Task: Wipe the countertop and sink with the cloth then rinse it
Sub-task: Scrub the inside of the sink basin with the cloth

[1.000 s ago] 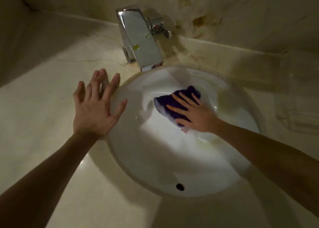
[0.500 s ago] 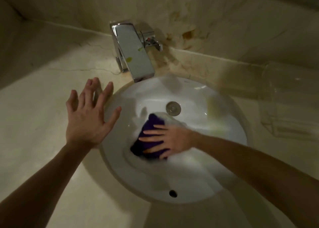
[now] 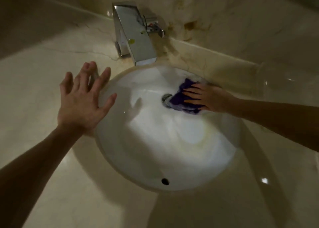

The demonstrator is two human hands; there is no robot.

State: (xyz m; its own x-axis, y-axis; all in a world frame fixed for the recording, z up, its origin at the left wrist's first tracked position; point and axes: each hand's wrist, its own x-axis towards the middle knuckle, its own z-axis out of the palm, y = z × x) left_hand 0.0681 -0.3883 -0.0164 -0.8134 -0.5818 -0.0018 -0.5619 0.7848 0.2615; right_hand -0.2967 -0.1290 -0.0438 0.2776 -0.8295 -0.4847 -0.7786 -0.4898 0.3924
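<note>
Cloth [image 3: 183, 100]: dark purple, crumpled and flattened against the far right slope of the sink [image 3: 172, 141] bowl, its near-left edge overlapping the metal drain [image 3: 166, 98]. Paler, whitish patches show at its upper and lower fringes; whether that is suds, wet sheen or a lighter backing cannot be told in this dim light. Fabric looks thin and soft, conforming to the curve of the basin.

Right hand [image 3: 207, 99]: palm down on the cloth, fingers [image 3: 191, 93] extended and slightly fanned, pressing rather than pinching. Judgement: a flat spread hand distributes pressure over a wider patch and lets the cloth slide with the curve, which suits scrubbing around the drain and up the wall.

Left hand [image 3: 82, 103]: open, fingers wide apart, holding nothing; heel and palm sit at the left rim where basin meets countertop [image 3: 34, 89]. Whether the fingertips touch the stone cannot be told. Judgement: it serves as a brace while the body leans over the bowl.

Faucet [image 3: 134, 36]: chrome, square spout overhanging the back rim; no water stream visible. Overflow hole [image 3: 165, 181] on the near wall. Brown staining marks the backsplash [image 3: 191, 25] behind the tap.

Judgement: the sink-wiping stage is in hand; rinsing not yet begun.
</note>
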